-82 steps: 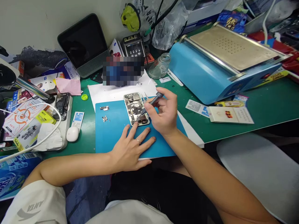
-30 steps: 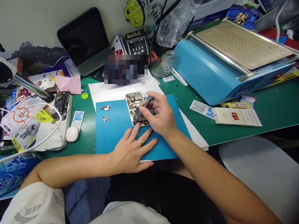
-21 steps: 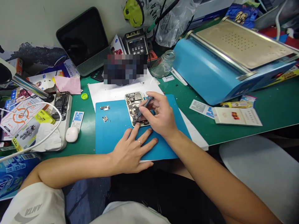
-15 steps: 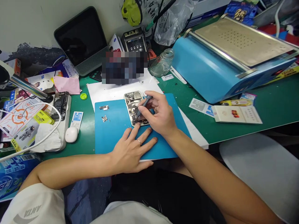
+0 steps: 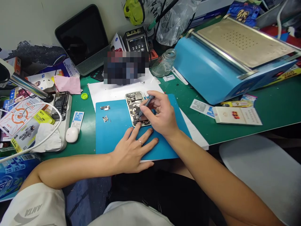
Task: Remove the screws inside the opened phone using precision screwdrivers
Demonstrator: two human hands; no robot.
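An opened phone (image 5: 134, 103) with its inner parts bare lies on a blue mat (image 5: 113, 135). My right hand (image 5: 162, 114) is closed round a small grey screwdriver (image 5: 147, 102), tilted with its tip down at the lower part of the phone. My left hand (image 5: 134, 149) lies spread on the mat, one fingertip at the phone's bottom edge. Left of the phone are a small metal bracket piece (image 5: 105, 108) and another small metal part (image 5: 105, 119), with tiny bits beside it. Part of the phone's right side is hidden behind my right hand.
White paper (image 5: 94, 91) lies under the mat. A blue machine with a metal plate (image 5: 204, 69) stands at the right, near a glass jar (image 5: 164, 62). At the left are an earbud case (image 5: 71, 135), boxes and a lamp arm (image 5: 30, 86). A dark screen (image 5: 82, 37) leans behind.
Since the oldest frame, my right hand has shifted slightly left and the screwdriver is held steeper over the phone. My left hand stays nearly still. The view has shifted a little.
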